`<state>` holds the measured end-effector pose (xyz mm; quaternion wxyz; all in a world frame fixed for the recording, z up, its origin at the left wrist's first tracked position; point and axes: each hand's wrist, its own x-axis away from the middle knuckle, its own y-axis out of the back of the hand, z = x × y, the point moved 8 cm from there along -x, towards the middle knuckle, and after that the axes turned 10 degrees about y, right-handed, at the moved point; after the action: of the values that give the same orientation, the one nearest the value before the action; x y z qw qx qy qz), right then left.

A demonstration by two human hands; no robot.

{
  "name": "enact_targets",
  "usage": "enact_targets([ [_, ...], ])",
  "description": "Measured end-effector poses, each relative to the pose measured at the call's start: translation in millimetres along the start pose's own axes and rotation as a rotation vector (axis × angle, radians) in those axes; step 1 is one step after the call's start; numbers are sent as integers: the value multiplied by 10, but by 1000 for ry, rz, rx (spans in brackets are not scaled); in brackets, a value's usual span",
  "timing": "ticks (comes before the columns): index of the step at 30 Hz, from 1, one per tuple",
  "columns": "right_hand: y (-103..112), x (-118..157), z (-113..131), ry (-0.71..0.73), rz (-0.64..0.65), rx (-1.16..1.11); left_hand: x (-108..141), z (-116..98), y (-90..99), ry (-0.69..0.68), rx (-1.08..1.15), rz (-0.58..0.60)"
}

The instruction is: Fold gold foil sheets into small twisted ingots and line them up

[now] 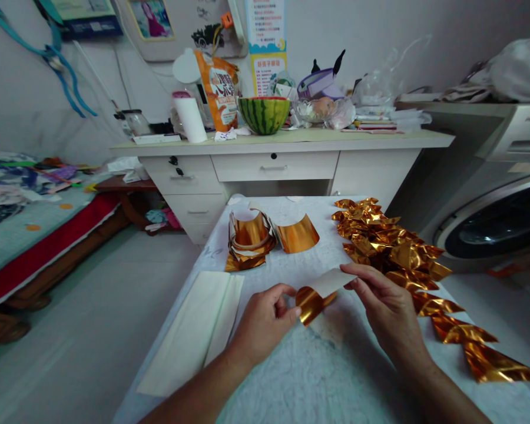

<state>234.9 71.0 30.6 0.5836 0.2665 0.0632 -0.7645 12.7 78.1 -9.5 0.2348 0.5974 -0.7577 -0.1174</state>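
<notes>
A curled piece of gold foil paper (pixel 308 304) with a pale underside is held over the cloth-covered table (pixel 335 377). My left hand (pixel 267 321) pinches its left edge between thumb and fingers. Thumb and forefinger of my right hand (pixel 386 306) are closed on the pale upper right corner. Beyond my hands stands a curled stack of gold foil sheets (pixel 249 232), with one loose curved sheet (pixel 298 234) beside it. Folded gold foil pieces (pixel 380 241) lie heaped along the table's right side, trailing toward the near right corner. White folded paper (pixel 189 335) lies left of my left hand.
Behind the table, a white desk (pixel 274 168) carries half a watermelon (pixel 264 115), an orange bag (pixel 218 91) and a white roll (pixel 191 119). A washing machine (pixel 490 176) stands at the right. A bed (pixel 35 224) is at the left.
</notes>
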Motion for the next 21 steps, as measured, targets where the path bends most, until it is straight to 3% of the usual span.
enact_targets([
  [5,-44,0,119,139,77,-47,-36,25,42,-15,41,-32],
  [10,-94,35,201,234,167,-74,-98,181,152,68,247,-117],
  [14,-136,86,230,268,241,-74,-128,190,224,4,404,-164],
  [21,-233,135,392,347,415,61,-116,175,235,81,574,-125],
])
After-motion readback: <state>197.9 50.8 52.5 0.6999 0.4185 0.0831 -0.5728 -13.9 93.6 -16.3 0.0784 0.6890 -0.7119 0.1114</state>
